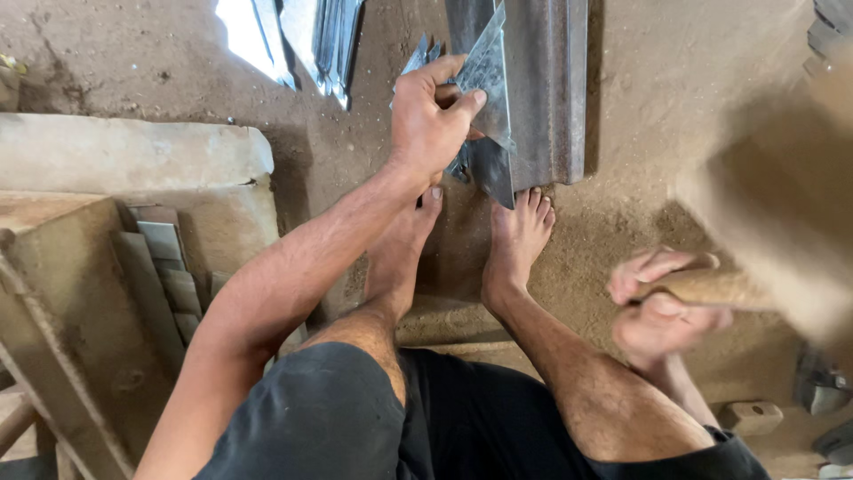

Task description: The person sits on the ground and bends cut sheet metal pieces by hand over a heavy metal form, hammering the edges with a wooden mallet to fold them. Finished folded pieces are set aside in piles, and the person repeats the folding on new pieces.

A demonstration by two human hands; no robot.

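— While we're pinching the sheet (490, 76) in our left hand (429, 120), where is it lying against the beam (542, 89)?

— We're holding it just past our fingertips, thumb on its near face and fingers curled behind, so it's standing on edge over the beam. Its long axis is running away from us, from a point near our toes up to a tip beyond the knuckles.

— And our right hand (662, 302)?

— We're keeping it well apart, off to the right and nearer our body, closed round the handle (711, 286) of a mallet (782, 200). The head is blurring above and right of that fist.

— So which hand is nearer the sheet?

— The left; it's touching it. The mallet is lying to the sheet's right, with the right foot (518, 238) between them.
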